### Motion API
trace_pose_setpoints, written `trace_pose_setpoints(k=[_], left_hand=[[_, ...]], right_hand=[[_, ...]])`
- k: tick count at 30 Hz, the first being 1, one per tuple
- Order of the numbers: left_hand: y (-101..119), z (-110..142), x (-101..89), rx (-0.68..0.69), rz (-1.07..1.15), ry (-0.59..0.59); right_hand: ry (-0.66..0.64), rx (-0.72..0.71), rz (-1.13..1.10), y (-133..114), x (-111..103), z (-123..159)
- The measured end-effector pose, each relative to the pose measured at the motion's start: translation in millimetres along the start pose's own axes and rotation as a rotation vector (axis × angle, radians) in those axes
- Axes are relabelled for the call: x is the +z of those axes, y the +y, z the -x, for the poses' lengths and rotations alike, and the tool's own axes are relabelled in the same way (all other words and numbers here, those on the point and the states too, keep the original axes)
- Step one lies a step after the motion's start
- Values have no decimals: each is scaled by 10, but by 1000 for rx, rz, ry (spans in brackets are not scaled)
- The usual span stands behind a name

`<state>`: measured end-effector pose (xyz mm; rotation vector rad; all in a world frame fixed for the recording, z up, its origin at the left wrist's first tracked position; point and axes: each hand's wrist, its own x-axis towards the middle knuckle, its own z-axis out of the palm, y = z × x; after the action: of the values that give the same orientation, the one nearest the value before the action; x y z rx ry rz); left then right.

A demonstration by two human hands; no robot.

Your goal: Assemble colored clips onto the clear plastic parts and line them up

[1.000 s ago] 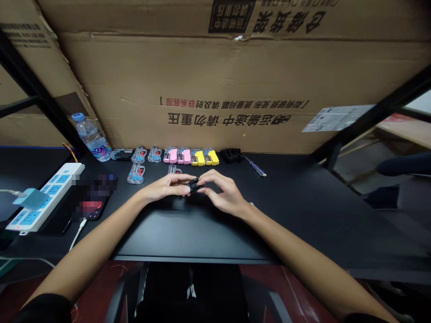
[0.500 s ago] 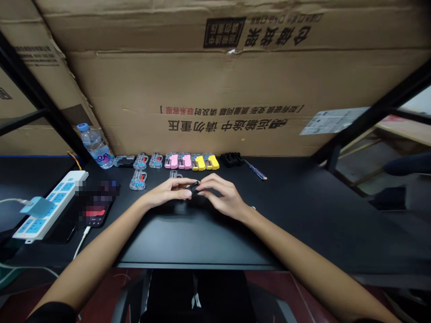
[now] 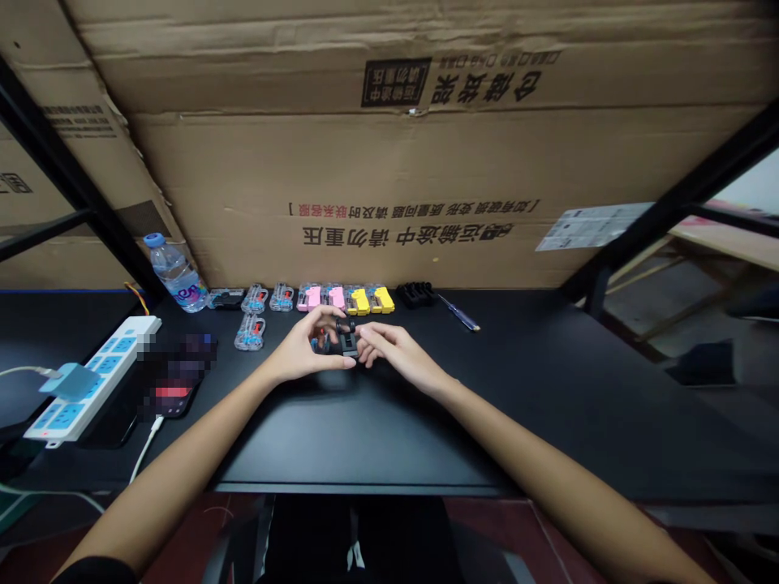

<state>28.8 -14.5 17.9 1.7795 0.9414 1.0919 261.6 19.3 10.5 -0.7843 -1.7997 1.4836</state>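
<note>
My left hand point(image 3: 307, 347) grips a small black plastic part point(image 3: 349, 341) between thumb and fingers, just above the black table. The part has slots and cut-outs. My right hand point(image 3: 393, 350) is closed, its curled fingertips at the part's right edge. Through the gap in my left hand shows a bit of a clear piece with red and blue inside point(image 3: 321, 332), mostly hidden; it seems to lie on the table behind. Beyond my hands stand small pistol-shaped clear pieces with pink covers point(image 3: 334, 298) and with yellow covers point(image 3: 382, 299).
More clear pieces point(image 3: 250, 332) lie to the left. Black plastic parts point(image 3: 416, 294) and a screwdriver point(image 3: 461, 314) lie at the back right. A water bottle point(image 3: 178, 274), a power strip point(image 3: 91, 381) and a phone point(image 3: 182, 377) with its cable are on the left. Cardboard point(image 3: 365, 162) walls the back.
The black part has been turned so its slotted face shows. My left hand has opened wider around it, and my right fingers have curled lower at its right edge. The view has tilted slightly.
</note>
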Motion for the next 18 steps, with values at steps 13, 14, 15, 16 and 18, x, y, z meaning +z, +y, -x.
trace_pose_setpoints(k=[13, 14, 15, 16, 18], left_hand=[[30, -42, -65, 186, -388, 193], [30, -47, -122, 169, -450, 239], [28, -51, -181, 135, -527, 271], [24, -52, -240, 79, -617, 284], [11, -48, -335, -60, -788, 263]], right_hand=[[101, 147, 92, -40, -67, -10], [116, 170, 98, -30, -99, -23], [129, 190, 97, -24, -125, -34], [141, 203, 87, -22, -142, -42], [165, 208, 60, -20, -154, -53]])
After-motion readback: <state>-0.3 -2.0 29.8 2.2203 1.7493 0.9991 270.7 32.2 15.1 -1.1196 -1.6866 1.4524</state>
